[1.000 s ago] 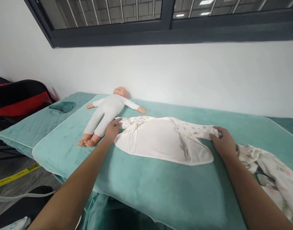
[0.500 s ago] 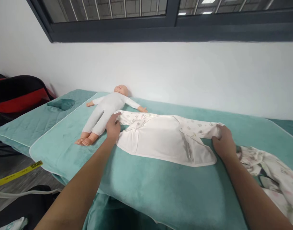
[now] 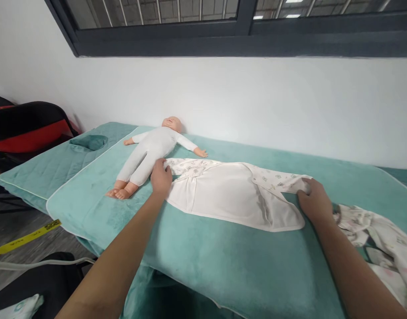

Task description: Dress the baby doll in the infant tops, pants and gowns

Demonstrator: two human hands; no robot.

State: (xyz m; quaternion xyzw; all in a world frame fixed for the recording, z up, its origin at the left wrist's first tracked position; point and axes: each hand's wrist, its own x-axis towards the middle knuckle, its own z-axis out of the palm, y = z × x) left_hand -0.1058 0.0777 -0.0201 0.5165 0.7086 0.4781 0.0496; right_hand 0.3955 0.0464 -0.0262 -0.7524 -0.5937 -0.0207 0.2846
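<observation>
White baby top (image 3: 223, 190) dips a touch at both sleeves vs 0.5 s ago, hands going down w/ it! It's spread flat on the green mat (image 3: 206, 248), btwn 2 hands set wide apart. L hand (image 3: 161, 177) pinches 1 sleeve end, just beside the leg of the doll (image 3: 157, 139); R hand (image 3: 315, 201) has the other sleeve end btwn thumb & fingers. Doll's on its back, arms out, head near the wall (image 3: 256, 102). Far R, nr the forearm: crumpled floral cloth (image 3: 386, 243), partly out of view.
</observation>
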